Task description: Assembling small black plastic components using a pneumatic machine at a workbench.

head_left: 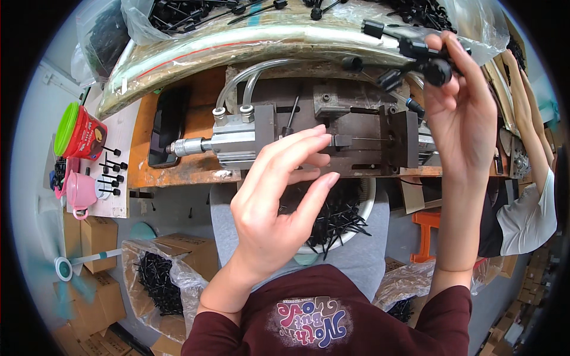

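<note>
My right hand (463, 127) is raised at the right above the bench, its fingers closed round several black parts with knobbed ends and thin stems (438, 71). My left hand (267, 207) hovers before the middle of a metal clamping fixture (401, 142), its fingers and thumb apart with nothing visible between them. Just past its fingertips is a small metal block (342, 140), and a thin rod (371, 139) runs from there to the fixture's right block. Behind the left hand, a black part with a thin stem (292, 118) lies on the fixture's base.
A white tub (369, 199) of black stemmed parts sits at my lap. An air cylinder (234, 142) with clear hoses is at the fixture's left, beside a phone (167, 127). More parts fill plastic bags (142, 24) along the back. Another person's arm (522, 113) is at the right.
</note>
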{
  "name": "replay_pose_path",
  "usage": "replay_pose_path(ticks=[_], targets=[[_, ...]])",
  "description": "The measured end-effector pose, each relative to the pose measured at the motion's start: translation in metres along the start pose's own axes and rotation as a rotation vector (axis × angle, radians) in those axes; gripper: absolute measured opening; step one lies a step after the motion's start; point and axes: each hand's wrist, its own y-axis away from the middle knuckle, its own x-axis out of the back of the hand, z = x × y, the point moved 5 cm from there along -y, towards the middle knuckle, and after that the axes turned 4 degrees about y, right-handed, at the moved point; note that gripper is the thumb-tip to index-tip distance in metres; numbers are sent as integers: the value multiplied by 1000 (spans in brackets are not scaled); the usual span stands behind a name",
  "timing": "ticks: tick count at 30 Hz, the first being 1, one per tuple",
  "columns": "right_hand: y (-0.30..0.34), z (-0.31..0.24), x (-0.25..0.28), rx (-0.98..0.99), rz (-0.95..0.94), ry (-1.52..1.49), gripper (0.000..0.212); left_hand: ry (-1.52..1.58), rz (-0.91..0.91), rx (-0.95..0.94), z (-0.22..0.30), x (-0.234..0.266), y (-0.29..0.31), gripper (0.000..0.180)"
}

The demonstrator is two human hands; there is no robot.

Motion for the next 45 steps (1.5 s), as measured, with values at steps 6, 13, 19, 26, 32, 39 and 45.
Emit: replay_pose_path(ticks=[6, 13, 19, 26, 32, 39, 45], targets=[[40, 31, -30, -174, 102, -129, 18, 108, -12, 130, -8, -5, 9, 61], [88, 55, -35, -275, 171, -226, 16, 803, -3, 639, -15, -13, 13, 57], [94, 57, -13, -255, 283, -423, 17, 658, -33, 520, -12, -6, 21, 30], [94, 48, 15, -137, 277, -552, 16, 688, 12, 443, -12, 18, 31, 37], [99, 44, 30, -69, 342, -534, 17, -16, -188, 165, -3, 7, 27, 39], [105, 52, 20, -135, 309, -589, 16, -563, -296, -153, -16, -25, 23, 25], [109, 57, 16, -168, 331, -552, 16, -668, -337, -157, -13, -31, 10, 24]])
